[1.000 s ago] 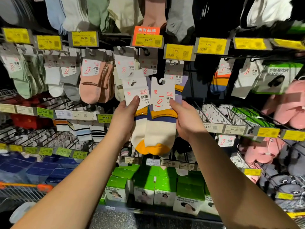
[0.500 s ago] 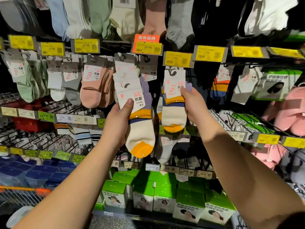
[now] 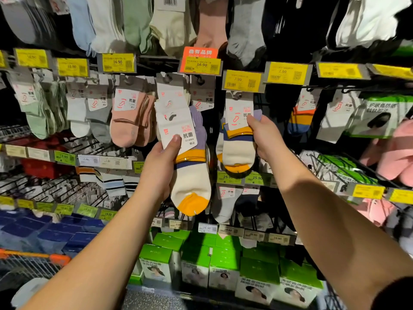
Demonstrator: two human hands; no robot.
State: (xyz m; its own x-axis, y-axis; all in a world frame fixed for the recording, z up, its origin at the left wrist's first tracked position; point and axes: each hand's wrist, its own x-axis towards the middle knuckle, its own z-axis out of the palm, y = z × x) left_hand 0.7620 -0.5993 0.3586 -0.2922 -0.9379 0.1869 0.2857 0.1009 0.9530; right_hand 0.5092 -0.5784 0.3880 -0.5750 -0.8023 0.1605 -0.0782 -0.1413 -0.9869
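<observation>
My right hand (image 3: 267,139) pinched one pair of socks (image 3: 238,153) by its card and cuff, thumb in front. It held the pair up so the top of the card sat just under the yellow price tag (image 3: 243,81), where the hook should be. I could not tell whether the card's hole was over the hook.

My left hand (image 3: 159,168) gripped a bundle (image 3: 192,180) of the same socks, thumb pressed on the front card, lower and to the left, clear of the rack. As I judged it, one pair was at the point of hanging, and the bundle was not yet dealt with.

Room was tight. Pink socks (image 3: 131,124) hung just left of the bundle, and striped socks (image 3: 300,121) hung to the right of my right hand. A rail of price labels (image 3: 241,177) ran just below the raised pair, with green boxes (image 3: 223,260) further down. The open way was straight back toward me.
</observation>
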